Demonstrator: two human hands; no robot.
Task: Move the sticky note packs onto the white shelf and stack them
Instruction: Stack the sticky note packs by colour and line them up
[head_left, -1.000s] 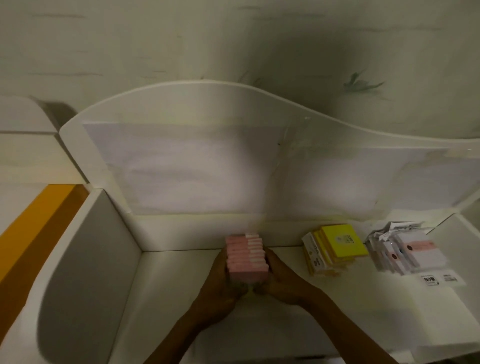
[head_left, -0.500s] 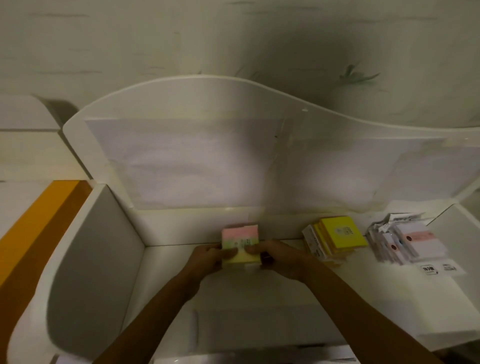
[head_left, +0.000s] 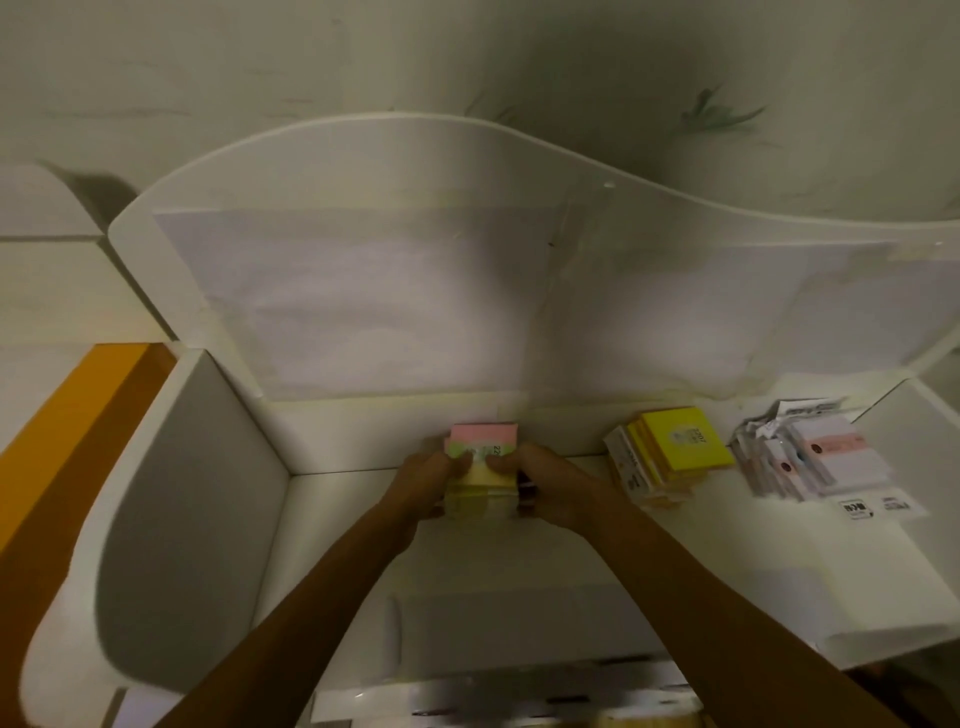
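A stack of sticky note packs (head_left: 483, 470) with pink, green and yellow bands stands on the white shelf (head_left: 519, 571), close to its back wall. My left hand (head_left: 423, 480) grips the stack's left side, thumb on top. My right hand (head_left: 545, 480) grips its right side the same way. The lower packs are partly hidden by my fingers.
A pile of yellow sticky note packs (head_left: 670, 449) leans to the right of my hands. Further right lies a fanned pile of white and pink packs (head_left: 815, 457) with a loose white label (head_left: 878, 506). A white side panel (head_left: 192, 499) bounds the shelf's left; an orange surface (head_left: 67, 447) lies beyond.
The stack, earlier showing its pink edges toward me, has been turned flat so its banded top faces up, and both hands have moved it back toward the shelf's wall.
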